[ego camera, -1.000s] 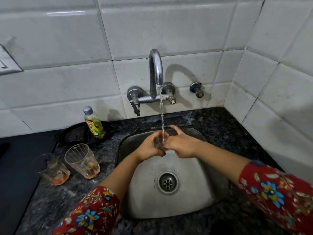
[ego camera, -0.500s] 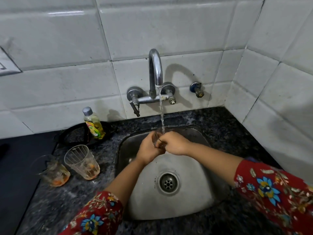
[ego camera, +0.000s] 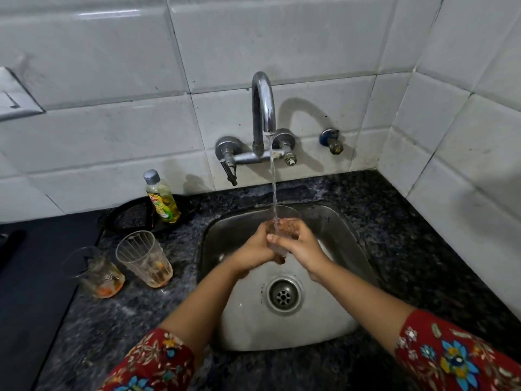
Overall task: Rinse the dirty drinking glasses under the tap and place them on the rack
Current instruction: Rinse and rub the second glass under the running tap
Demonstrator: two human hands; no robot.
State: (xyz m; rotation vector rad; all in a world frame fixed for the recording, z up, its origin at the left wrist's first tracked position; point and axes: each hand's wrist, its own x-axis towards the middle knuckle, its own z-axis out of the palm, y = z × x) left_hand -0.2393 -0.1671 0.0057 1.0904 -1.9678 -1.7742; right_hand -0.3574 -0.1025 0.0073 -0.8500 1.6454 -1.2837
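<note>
Two dirty glasses point(ego camera: 120, 268) stand on the dark bench point(ego camera: 408, 249) left of the sink point(ego camera: 346, 227). Over the basin, the left hand point(ego camera: 255, 251) and right hand point(ego camera: 303, 244) both wrap a clear glass point(ego camera: 283, 218), upright under the tap's point(ego camera: 263, 108) stream.

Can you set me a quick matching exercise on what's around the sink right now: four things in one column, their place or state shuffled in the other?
Things:
1. glass in both hands
2. ribbed glass
3. soap bottle
4. drain

Place or state:
A. in the sink floor, nearer the person than the hands
B. under the running water, over the sink
C. upright on the counter left of the sink, orange dregs at the bottom
D. by the wall, yellow liquid, grey cap

Pairs: 1-B, 2-C, 3-D, 4-A
</note>
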